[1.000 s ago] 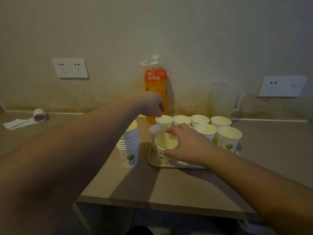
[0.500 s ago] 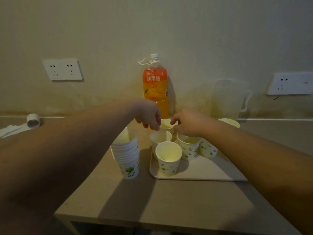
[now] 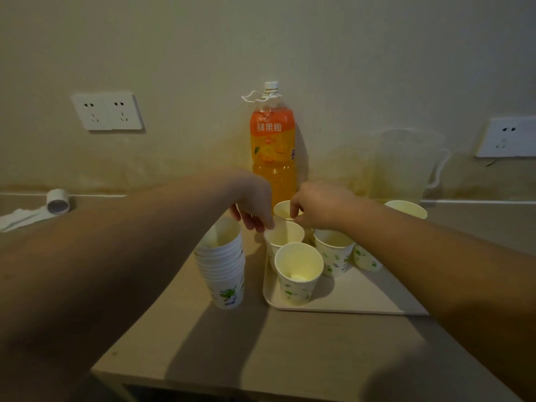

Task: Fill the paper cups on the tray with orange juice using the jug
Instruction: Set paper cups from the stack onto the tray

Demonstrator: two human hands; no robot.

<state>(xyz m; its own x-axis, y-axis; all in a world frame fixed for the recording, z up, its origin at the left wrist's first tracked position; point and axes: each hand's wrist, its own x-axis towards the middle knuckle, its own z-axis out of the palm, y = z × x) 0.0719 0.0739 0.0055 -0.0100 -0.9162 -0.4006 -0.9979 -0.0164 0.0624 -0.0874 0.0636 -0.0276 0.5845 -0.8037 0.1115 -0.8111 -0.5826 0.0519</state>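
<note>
Several white paper cups with green prints stand on a beige tray (image 3: pixel 348 300); the nearest cup (image 3: pixel 298 272) is at the tray's front left. My left hand (image 3: pixel 255 207) hovers with fingertips on the rim of the second cup (image 3: pixel 282 235). My right hand (image 3: pixel 319 207) pinches the rim of the far cup (image 3: pixel 282 210) by the orange juice bottle (image 3: pixel 272 146). A clear empty jug (image 3: pixel 406 166) stands against the wall at the back right. My right arm hides part of the cups.
A stack of spare paper cups (image 3: pixel 223 265) stands left of the tray. A tape roll (image 3: pixel 58 201) and a paper scrap lie far left by the wall. Wall sockets (image 3: pixel 107 111) sit left and right. The table's front edge is near.
My right hand left the front cup and reached to the far cup near the bottle. My left hand dropped slightly toward the second cup. The view shifted closer.
</note>
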